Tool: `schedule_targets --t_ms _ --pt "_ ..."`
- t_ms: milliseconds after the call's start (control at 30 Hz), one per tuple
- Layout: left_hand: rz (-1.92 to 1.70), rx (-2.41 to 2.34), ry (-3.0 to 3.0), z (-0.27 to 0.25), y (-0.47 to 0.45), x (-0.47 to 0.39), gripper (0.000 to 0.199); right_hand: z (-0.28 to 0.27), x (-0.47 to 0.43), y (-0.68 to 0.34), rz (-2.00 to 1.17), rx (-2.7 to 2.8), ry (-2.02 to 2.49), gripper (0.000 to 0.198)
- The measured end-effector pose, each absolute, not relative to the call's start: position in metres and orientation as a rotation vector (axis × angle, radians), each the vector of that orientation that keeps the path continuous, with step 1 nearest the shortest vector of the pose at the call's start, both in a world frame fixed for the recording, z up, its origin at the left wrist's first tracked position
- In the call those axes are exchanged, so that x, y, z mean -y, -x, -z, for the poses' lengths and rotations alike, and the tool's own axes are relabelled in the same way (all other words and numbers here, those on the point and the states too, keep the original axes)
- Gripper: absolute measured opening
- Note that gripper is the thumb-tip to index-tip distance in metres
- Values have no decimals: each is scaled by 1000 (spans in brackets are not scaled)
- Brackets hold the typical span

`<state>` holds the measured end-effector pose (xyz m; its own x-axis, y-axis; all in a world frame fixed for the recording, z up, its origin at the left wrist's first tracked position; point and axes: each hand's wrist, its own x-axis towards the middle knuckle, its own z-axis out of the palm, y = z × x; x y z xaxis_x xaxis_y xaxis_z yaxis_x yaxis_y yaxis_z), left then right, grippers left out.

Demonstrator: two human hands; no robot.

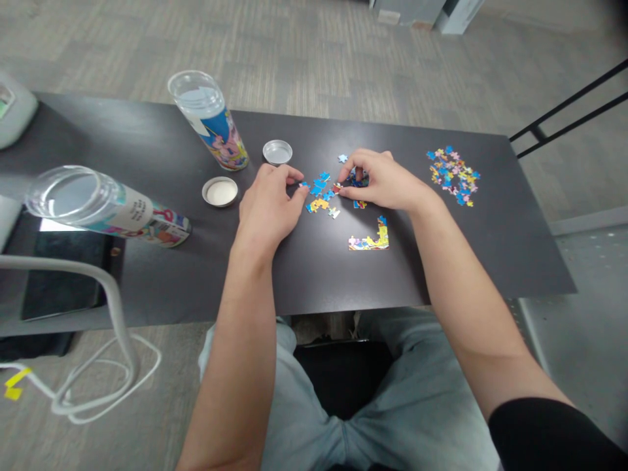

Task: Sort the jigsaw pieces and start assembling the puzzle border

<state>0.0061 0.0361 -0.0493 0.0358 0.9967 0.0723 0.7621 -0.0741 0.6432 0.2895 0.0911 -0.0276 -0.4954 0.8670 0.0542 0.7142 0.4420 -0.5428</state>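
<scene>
My left hand (pixel 269 206) rests on the dark table with thumb and forefinger closed around a small pink-and-blue jigsaw piece (pixel 304 184). Across from it, my right hand (pixel 385 180) pinches a red jigsaw piece (pixel 337 188) between thumb and forefinger. Blue jigsaw pieces (pixel 320 185) lie loose between the two hands, with yellow ones (pixel 318 205) just below. More dark blue pieces (pixel 357 178) are partly hidden beneath my right hand. Nearer to me lies a joined L-shaped puzzle corner (pixel 370 242), apart from both hands.
A loose pile of jigsaw pieces (pixel 454 175) is at the right. On the left stand two clear printed tubes, one farther back (pixel 216 127) and one nearer (pixel 132 212). Two round lids (pixel 277 152) lie beside them. A black tablet (pixel 69 268) and white cable (pixel 115 307) occupy the far left.
</scene>
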Motion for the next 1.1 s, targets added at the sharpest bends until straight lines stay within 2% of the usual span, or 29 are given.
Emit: schedule_targets --t_ms 300,467,567,667,833,1100 --pt "-850 -1711 -1853 47 -9 -35 23 35 -89 -282 -1155 2109 1117 31" --pt "-884 -1430 -1927 35 -15 -32 8 33 -85 -276 -1291 2026 1038 45" --pt "-863 -1366 -1927 30 -17 -30 7 29 -83 -276 -1341 2052 989 52" --pt "-785 -1402 -1859 22 -16 -23 11 21 -80 -280 -1275 2084 1042 53" --pt "-668 -1432 -1782 13 -17 -4 19 12 -82 -291 -972 2092 1319 45" --pt "-492 -1506 -1822 10 -44 26 24 17 -85 -296 -988 2148 1264 24"
